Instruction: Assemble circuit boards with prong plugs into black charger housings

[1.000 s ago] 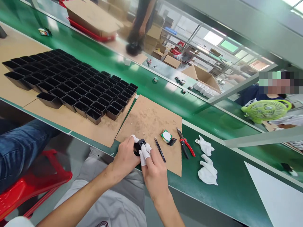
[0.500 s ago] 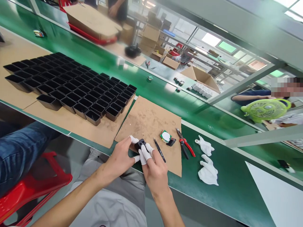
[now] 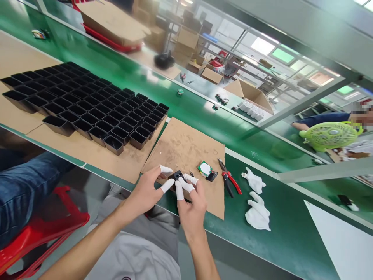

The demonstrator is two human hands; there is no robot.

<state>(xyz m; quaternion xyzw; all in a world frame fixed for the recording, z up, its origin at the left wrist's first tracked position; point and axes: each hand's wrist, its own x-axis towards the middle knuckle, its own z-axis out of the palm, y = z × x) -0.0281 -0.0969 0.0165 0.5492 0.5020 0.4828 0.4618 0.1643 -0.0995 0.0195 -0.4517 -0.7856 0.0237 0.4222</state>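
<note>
A small black plastic housing (image 3: 177,175) is between my hands at the front edge of the cardboard sheet (image 3: 186,144). My right hand (image 3: 192,198) grips it with fingertips in white finger cots, which cover part of it. Thumb and forefinger of my left hand (image 3: 150,188), also in white cots, are spread apart at its left side; the thumb tip is close to or touching it. Tweezers (image 3: 191,173) lie mostly hidden behind my right fingers. Right of them is a green circuit board (image 3: 205,168) with a white round part and a black piece (image 3: 211,176) attached.
Red-handled pliers (image 3: 229,178) and two crumpled white cloth-like pieces (image 3: 255,182) lie to the right. Many black open cups (image 3: 113,144) stand in rows at the left. Beyond runs a green belt (image 3: 201,120). A green fan (image 3: 330,135) and a person are at far right.
My left thumb has moved up toward the housing from below it, and the left fingers look looser around it. My right fingers have shifted slightly right, covering most of the tweezers.
</note>
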